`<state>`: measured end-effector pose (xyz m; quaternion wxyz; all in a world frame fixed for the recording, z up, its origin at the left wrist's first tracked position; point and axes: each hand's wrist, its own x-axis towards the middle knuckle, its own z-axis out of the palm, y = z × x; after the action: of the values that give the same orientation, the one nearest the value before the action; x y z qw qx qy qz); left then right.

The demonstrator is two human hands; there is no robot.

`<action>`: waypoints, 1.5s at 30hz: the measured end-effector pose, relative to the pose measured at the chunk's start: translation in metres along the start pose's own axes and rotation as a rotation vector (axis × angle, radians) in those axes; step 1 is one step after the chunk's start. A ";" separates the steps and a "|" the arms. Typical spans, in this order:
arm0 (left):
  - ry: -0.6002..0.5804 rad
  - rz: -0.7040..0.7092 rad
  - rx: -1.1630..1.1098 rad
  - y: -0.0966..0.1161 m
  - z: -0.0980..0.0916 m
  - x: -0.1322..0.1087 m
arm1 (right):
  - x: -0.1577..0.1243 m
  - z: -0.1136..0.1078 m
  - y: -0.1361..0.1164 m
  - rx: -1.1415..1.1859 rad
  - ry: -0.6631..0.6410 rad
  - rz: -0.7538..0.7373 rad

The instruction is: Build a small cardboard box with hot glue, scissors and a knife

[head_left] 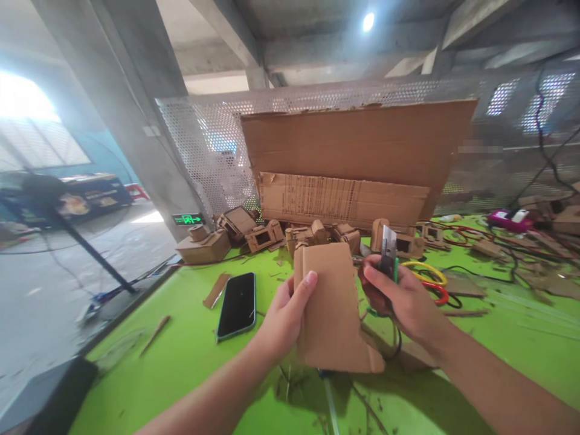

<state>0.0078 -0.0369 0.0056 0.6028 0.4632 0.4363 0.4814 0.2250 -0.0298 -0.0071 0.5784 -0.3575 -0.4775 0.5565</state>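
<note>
My left hand [286, 311] is closed on the left edge of a flat brown cardboard piece [330, 311], thumb lying on its face. The piece is held upright above the green table and has an uneven right edge with a flared lower corner. To its right, my right hand [403, 296] is wrapped round a utility knife [388, 251] with a silver blade pointing up and a dark and green body. Part of the knife is hidden by my fingers. The blade is apart from the cardboard.
A phone [236, 307] lies left of my left hand. Small cardboard models [265, 235] line the back before a large cardboard sheet [357, 142]. Coloured cables [426, 272] and a purple object [510, 220] are to the right. Scraps litter the green table [181, 374].
</note>
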 end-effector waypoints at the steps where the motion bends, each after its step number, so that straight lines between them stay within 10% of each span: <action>1: -0.002 -0.010 -0.008 0.000 0.000 0.001 | 0.000 0.000 -0.001 -0.010 0.000 -0.007; 15: 0.032 0.097 0.034 -0.001 -0.002 0.005 | -0.008 0.013 -0.007 -0.401 -0.003 -0.053; 45: 0.153 0.040 -0.096 0.004 -0.003 0.012 | -0.013 0.013 -0.016 -0.446 -0.224 -0.090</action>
<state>0.0060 -0.0240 0.0074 0.5795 0.4041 0.4482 0.5477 0.2184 -0.0461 0.0101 0.4531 -0.3907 -0.6650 0.4469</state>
